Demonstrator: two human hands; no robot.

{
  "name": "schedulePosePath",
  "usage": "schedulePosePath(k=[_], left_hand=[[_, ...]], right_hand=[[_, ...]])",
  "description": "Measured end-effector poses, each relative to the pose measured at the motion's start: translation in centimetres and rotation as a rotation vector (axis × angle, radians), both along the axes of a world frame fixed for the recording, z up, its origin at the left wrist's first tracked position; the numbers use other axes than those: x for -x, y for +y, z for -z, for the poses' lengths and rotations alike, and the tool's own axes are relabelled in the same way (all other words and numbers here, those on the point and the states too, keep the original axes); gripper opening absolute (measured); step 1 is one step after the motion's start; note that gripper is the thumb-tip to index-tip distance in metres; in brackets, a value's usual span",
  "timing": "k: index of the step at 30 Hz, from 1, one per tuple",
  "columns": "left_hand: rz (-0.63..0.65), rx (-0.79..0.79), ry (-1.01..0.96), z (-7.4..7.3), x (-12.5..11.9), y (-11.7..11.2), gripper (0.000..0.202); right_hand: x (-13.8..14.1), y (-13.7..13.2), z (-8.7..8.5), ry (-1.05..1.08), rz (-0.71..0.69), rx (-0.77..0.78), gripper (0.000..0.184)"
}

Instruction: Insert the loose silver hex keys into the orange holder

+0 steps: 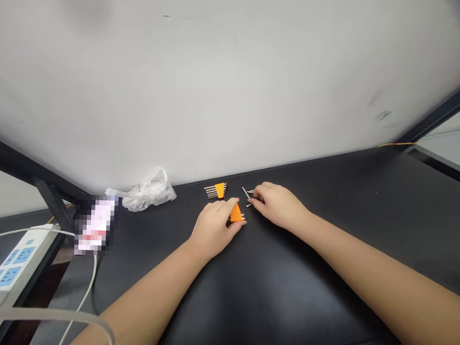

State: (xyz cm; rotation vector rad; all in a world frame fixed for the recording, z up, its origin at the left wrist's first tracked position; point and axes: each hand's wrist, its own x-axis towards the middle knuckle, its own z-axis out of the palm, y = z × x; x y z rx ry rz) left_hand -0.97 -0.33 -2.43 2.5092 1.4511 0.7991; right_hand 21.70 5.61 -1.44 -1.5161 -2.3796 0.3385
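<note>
My left hand [215,225] is closed around an orange hex key holder [236,213], thumb and fingers on its edges. Short metal ends poke out of that holder on the right. To the right, my right hand [278,202] pinches at a hex key [246,193], one of a few loose metal keys lying by its fingertips. How many there are is partly hidden by the fingers. Just beyond my left hand, a second orange holder [219,190] lies on the black table [327,196], with several hex keys through it in a row.
A crumpled clear plastic bag [150,191] lies near the wall at the left. A blurred-out pinkish item [96,223] with a white cable [92,283] is at the table's left edge. A white power strip [17,260] sits beyond that edge. The pale wall [233,92] bounds the back.
</note>
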Motion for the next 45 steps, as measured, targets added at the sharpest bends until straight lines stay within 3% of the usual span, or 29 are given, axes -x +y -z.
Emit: schedulePosePath(k=[8, 14, 24, 45], left_hand=[[-0.001, 0.014, 0.029, -0.2, 0.0, 0.2, 0.053], [-0.018, 0.033, 0.005, 0.3, 0.2, 0.3, 0.057], [-0.031, 0.045, -0.012, 0.3, 0.0, 0.2, 0.056], [-0.021, 0.084, -0.096, -0.1, -0.1, -0.1, 0.051]], right_hand=[[0.0, -1.5, -1.3, -0.166, -0.024, 0.176, 0.01], [-1.2, -1.7, -1.5, -0.094, -0.097, 0.1, 0.014], [-1.2, -2.1, -2.6, 0.065, -0.347, -0.008, 0.011], [-2.1, -2.0, -2.5, 0.155, -0.357, -0.088, 0.02]])
